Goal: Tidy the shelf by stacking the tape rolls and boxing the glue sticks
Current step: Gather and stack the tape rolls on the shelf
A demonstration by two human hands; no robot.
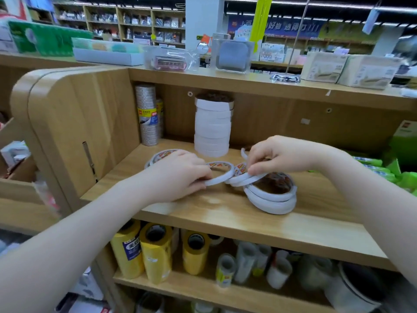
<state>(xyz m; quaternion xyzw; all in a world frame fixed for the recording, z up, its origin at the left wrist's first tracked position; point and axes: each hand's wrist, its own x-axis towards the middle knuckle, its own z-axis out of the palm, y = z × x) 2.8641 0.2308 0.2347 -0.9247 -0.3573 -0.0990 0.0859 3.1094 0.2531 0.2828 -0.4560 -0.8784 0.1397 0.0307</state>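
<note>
Tape roll [218, 175] within left grip [180, 175]

A blue banner [274, 27] far behind the wooden shelf [225, 213] carries white Chinese characters, among them 好物; below that shelf, a yellow tape pack [128, 249] bears a blue label reading 美纹; other print is too blurred

White tape rolls [270, 197] everywhere, plain white outside, brown cores, red-and-yellow printed labels on the thin ones. A tall white stack [212, 127] behind. Light wood-grain shelf [237, 213]. Silvery clear rolls [147, 116] with a yellow-and-blue label at back left. Below, bright yellow rolls [155, 254], one blue-labelled.
</note>
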